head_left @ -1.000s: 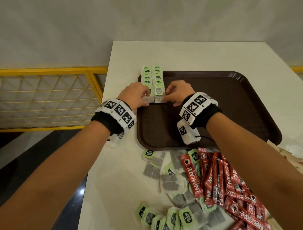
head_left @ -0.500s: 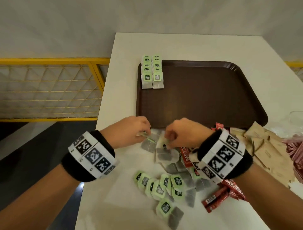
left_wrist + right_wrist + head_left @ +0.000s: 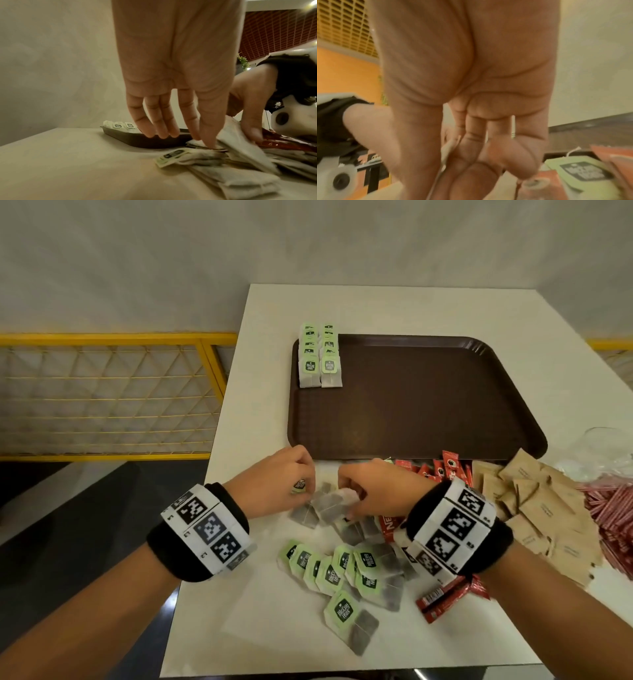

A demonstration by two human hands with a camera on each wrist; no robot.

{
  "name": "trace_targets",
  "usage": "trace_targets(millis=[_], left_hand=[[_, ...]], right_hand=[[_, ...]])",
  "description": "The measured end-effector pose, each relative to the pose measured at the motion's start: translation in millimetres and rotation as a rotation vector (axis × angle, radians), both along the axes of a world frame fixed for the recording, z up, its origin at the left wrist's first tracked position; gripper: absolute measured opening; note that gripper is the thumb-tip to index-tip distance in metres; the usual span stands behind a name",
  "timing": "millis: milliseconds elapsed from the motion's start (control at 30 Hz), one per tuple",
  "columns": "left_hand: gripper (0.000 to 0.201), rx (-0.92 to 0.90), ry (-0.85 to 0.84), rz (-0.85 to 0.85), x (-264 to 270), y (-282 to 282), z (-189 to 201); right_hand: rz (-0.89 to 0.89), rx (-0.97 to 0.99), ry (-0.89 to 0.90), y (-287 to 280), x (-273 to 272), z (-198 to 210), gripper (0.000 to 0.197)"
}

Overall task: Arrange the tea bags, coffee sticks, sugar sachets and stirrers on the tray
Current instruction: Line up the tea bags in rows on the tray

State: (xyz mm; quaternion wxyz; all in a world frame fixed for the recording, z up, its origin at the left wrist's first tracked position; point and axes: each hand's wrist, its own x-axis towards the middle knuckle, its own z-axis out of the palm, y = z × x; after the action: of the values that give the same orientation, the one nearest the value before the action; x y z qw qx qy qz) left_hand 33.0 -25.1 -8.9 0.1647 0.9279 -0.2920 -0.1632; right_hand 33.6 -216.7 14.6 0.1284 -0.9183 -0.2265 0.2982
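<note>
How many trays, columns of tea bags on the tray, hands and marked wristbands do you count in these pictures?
Tray: 1
Columns of tea bags on the tray: 2
Hands, the left hand and the right hand: 2
Marked wristbands: 2
Total: 7

Green tea bag tags (image 3: 343, 610) read "McCoy teas"; a red coffee stick (image 3: 389, 523) shows "NE"; another red coffee stick (image 3: 450, 470) ends in "FE".
</note>
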Motion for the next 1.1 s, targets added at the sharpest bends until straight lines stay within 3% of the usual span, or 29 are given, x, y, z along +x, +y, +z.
trace_targets(millis=[100,200,267,367,433,633,733,933,1033,1100], left_hand=[[0.037,0.049,0.112,-0.017,5.2,-4.1,3.1],[0.056,0.13,0.178,-0.035,11.4,-7.5,0.9],[0.056,0.15,0.209,-0.015,14.5,-7.3,-1.6],[0.053,0.101,0.256,0.062,17.4,-3.8,-5.9],[0.05,0.056,0.278,0.104,18.8,-0.8,-8.0],[0.024,-0.084,0.293,0.186,21.6,11.1,-2.9],[0.018,-0.111,0.342,0.259,26.8,20.8,7.1],[0.051,-0.191,0.597,0.403,42.5,39.8,42.5],[0.056,-0.192,0.504,0.406,49.5,42.3,53.0],[0.043,-0.163,0.384,0.395,53.8,40.1,55.2]], right_hand=[[-0.055,0.225,0.062,-6.3,4.1,4.4,0.034],[-0.111,0.361,0.077,-14.2,8.6,8.5,0.018],[-0.238,0.489,0.176,-19.1,10.5,13.4,0.008],[-0.33,0.646,0.332,-29.9,14.9,16.6,0.019],[-0.31,0.675,0.369,-35.4,18.8,16.2,0.026],[-0.289,0.638,0.119,-34.4,30.7,11.2,0.006],[-0.305,0.631,0.089,-34.5,39.2,7.1,0.005],[-0.491,0.813,0.295,-27.4,51.9,9.7,0.009],[-0.505,0.823,0.296,-24.4,58.0,7.3,0.011],[-0.508,0.809,0.285,-22.2,62.4,5.6,0.013]])
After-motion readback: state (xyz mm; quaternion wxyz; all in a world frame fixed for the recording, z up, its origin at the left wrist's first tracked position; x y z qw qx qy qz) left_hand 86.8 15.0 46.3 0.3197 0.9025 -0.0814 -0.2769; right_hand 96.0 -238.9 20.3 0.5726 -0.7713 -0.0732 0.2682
